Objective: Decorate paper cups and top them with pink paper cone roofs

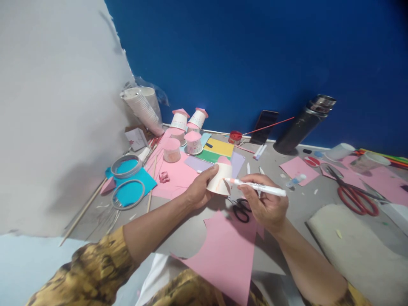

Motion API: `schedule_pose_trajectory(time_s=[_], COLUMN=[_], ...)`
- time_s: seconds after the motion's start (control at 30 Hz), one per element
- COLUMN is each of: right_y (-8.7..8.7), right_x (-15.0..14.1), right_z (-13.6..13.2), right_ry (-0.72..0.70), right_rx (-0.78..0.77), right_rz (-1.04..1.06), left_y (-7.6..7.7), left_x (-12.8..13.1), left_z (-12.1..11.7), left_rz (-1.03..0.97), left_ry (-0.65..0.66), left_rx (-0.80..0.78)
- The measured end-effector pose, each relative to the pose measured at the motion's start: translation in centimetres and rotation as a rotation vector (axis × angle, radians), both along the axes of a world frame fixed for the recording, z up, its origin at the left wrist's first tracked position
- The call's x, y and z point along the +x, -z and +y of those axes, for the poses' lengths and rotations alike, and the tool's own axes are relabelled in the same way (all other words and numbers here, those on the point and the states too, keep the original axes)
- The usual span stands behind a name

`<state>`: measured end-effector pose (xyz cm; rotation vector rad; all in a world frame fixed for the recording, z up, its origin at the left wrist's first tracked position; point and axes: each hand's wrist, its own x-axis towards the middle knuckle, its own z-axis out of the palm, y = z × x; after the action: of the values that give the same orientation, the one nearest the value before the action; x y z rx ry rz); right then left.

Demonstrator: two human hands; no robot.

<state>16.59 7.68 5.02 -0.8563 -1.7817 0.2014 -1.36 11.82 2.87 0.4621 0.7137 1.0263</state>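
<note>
In my left hand point(201, 185) is an upside-down white paper cup point(219, 176), its narrow end up with a bit of pink paper at the top. My right hand point(269, 204) grips a white marker point(261, 187), whose orange tip meets the cup's side. Orange strokes show on the cup there. Below the hands lies a cut sheet of pink paper point(223, 250). Black-handled scissors point(241, 211) rest between the hands, partly covered. Beyond them stand several decorated cups with pink paper tops point(193, 143).
Stacked paper cups point(143, 106) lean at the left wall. Nearby are grey rings point(127, 194) on blue paper. A dark flask point(301, 127) and a phone point(264, 126) stand at the back wall. Red-handled scissors point(357, 199) and a pale pad point(353, 238) lie right.
</note>
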Motion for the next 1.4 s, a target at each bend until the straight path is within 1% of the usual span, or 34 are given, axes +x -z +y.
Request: schedule_pose_trajectory(time_s=[0.37, 0.67, 1.03, 1.2, 1.4], right_y=[-0.26, -0.08, -0.05, -0.04, -0.25], right_x=[0.08, -0.02, 0.11, 0.04, -0.02], right_z=[0.07, 0.10, 0.01, 0.03, -0.10], right_ry=[0.074, 0.046, 0.107, 0.094, 0.108], right_rx=[0.013, 0.025, 0.026, 0.038, 0.013], right_rz=[-0.007, -0.008, -0.014, -0.008, 0.013], left_y=[-0.08, -0.26, -0.05, 0.02, 0.11], left_x=[-0.08, -0.04, -0.15, -0.09, -0.24], left_z=[0.09, -0.02, 0.04, 0.04, 0.10], left_rz=[-0.028, -0.019, -0.024, -0.035, -0.048], left_ry=[0.027, 0.031, 0.058, 0.054, 0.065], left_rx=[0.013, 0.013, 0.021, 0.017, 0.033])
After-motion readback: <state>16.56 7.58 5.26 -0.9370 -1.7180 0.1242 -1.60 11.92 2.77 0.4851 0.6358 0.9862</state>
